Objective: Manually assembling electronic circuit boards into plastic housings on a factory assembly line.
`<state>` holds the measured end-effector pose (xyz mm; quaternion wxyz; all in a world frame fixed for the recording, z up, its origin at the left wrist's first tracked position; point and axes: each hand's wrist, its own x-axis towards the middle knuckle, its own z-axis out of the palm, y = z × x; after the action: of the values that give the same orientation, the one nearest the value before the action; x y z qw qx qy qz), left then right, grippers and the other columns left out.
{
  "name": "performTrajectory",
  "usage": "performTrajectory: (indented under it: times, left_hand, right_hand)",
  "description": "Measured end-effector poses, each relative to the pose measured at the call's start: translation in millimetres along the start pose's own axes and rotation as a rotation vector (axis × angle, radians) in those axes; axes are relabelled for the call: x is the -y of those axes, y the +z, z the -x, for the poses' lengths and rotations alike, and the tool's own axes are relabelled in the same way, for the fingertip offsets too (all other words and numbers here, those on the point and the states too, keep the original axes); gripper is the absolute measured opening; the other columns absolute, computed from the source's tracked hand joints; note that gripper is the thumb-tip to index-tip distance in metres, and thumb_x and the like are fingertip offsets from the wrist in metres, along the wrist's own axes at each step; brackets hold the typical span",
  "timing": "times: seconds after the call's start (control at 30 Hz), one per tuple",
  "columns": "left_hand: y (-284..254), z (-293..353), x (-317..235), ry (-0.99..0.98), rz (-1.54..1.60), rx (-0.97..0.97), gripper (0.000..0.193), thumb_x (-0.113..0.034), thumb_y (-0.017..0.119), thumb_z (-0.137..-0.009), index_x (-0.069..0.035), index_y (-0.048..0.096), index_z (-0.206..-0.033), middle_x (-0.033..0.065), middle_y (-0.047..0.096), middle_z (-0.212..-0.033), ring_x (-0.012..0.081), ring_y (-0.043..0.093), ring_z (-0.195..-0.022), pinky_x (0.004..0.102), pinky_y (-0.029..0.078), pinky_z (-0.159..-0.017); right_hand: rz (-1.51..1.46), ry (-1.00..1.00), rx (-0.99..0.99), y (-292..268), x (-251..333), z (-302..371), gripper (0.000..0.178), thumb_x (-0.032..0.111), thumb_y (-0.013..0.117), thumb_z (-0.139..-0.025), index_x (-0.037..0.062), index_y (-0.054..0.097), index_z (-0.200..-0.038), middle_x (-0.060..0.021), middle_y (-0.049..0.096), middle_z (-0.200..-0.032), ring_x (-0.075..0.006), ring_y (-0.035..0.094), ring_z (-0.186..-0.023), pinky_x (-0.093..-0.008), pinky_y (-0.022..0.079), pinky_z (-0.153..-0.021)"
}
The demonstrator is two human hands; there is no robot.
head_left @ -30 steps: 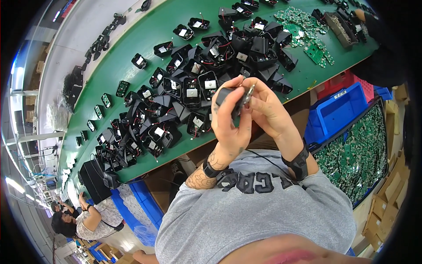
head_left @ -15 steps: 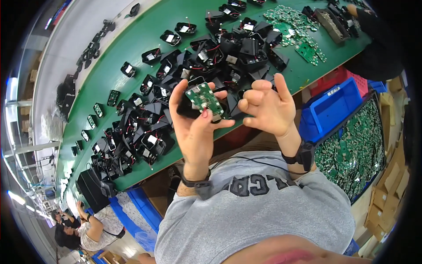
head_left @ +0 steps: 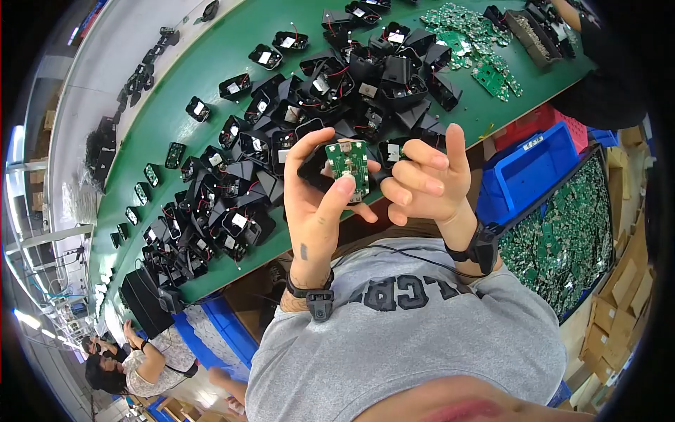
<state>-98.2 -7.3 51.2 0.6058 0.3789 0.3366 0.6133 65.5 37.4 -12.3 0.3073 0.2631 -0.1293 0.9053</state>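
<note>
My left hand (head_left: 313, 214) is closed around a black plastic housing (head_left: 313, 169) and a green circuit board (head_left: 354, 160). The board stands upright against the housing's open side, pressed by my thumb, its component side facing me. How the two join behind the fingers is hidden. Just to the right, my right hand (head_left: 437, 184) is raised with its fingers loosely bent and apart, thumb up, and nothing in it. Beneath both hands, a heap of black housings (head_left: 256, 186) with red wires and white parts covers the green table (head_left: 176, 77).
Loose green boards (head_left: 467, 49) lie at the far right, near a box of small parts (head_left: 527, 39) and another person's arm (head_left: 567, 14). A blue bin (head_left: 524, 172) and a large container of boards (head_left: 562, 239) stand to my right. Another person (head_left: 144, 362) is at the lower left.
My left hand has moved slightly right and turned the circuit board more upright, its face toward me. The right hand's fingers have shifted and spread a little, closer to the board.
</note>
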Motion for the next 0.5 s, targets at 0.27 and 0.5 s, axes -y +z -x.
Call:
performTrajectory:
  times: [0.27,0.5]
  left_hand:
    - [-5.9,1.2,8.2,0.106,-0.04,0.003,0.048,-0.006,0.062,-0.083,-0.001,0.039,-0.124,0.0136,0.053,-0.107,0.0261,0.063,-0.089,0.0335,0.059,-0.063]
    - [-5.7,0.9,9.2,0.202,-0.033,0.049,0.043,0.001,0.06,-0.08,0.0,0.044,-0.119,0.014,0.055,-0.103,0.0227,0.062,-0.086,0.0336,0.058,-0.068]
  right_hand:
    - [-0.043,0.001,0.138,0.2,-5.4,-6.2,0.05,0.061,0.028,-0.093,0.0161,0.049,-0.096,-0.0053,0.055,-0.085,-0.0301,0.048,-0.106,-0.0497,0.04,-0.093]
    - [0.012,0.0,0.088,9.4,-4.0,-8.3,0.043,0.054,0.032,-0.096,0.0151,0.05,-0.093,-0.0033,0.057,-0.082,-0.0262,0.049,-0.097,-0.0458,0.04,-0.086]
